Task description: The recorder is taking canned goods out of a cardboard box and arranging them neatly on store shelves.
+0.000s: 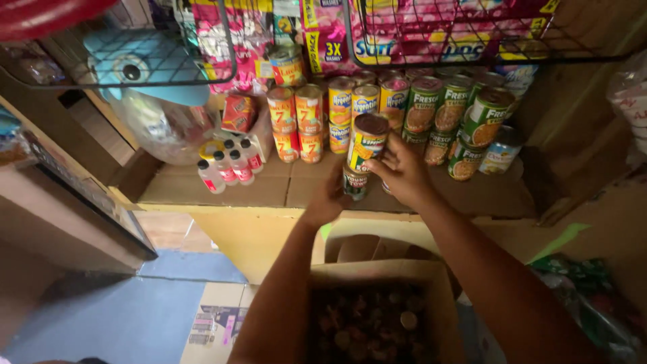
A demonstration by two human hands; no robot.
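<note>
Below, at the bottom centre, a box (377, 317) holds cans. Right hand (403, 172) fingers clamp the top can (367, 141); left hand (328, 199) grips the lower can (355, 182). Tilted, this stack may topple.

Right hand (402, 172) grips a yellow-labelled tin can (367, 140); left hand (328, 199) touches the lower can (354, 182) on the cardboard-lined shelf (222, 189)

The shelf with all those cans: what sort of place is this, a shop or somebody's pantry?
Most likely a small shop. The shelf holds stacked rows of matching cans, sachet strips hang in wire racks above, and an open carton of cans sits below while the right hand and left hand place cans.
</note>
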